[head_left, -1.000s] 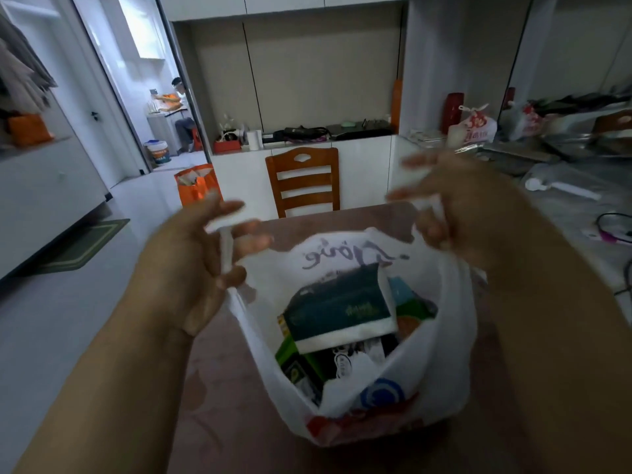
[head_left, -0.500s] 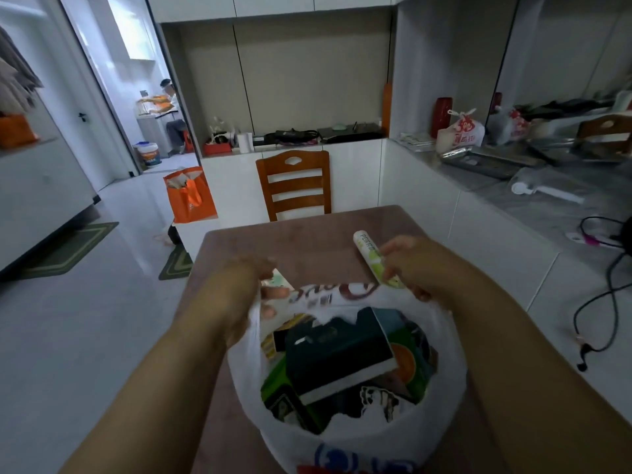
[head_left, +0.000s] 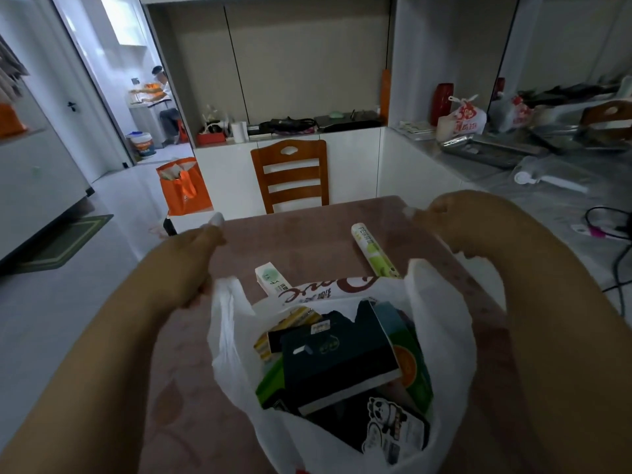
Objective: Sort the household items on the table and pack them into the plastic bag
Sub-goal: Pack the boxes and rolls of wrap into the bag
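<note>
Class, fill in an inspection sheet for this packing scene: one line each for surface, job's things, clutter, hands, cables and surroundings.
Surface: brownish patterned table top, mostly bare beyond the bag.
Job's things: white plastic bag open, holding a dark green box and other packs; green-and-white roll and small white carton lie outside it on the table.
Clutter: nothing seen on the table.
Hands: left hand and right hand each closed on a bag handle, pulled apart.
Cables: black cable on the grey counter at right.
Surroundings: wooden chair, orange tote bag on the floor.
</note>
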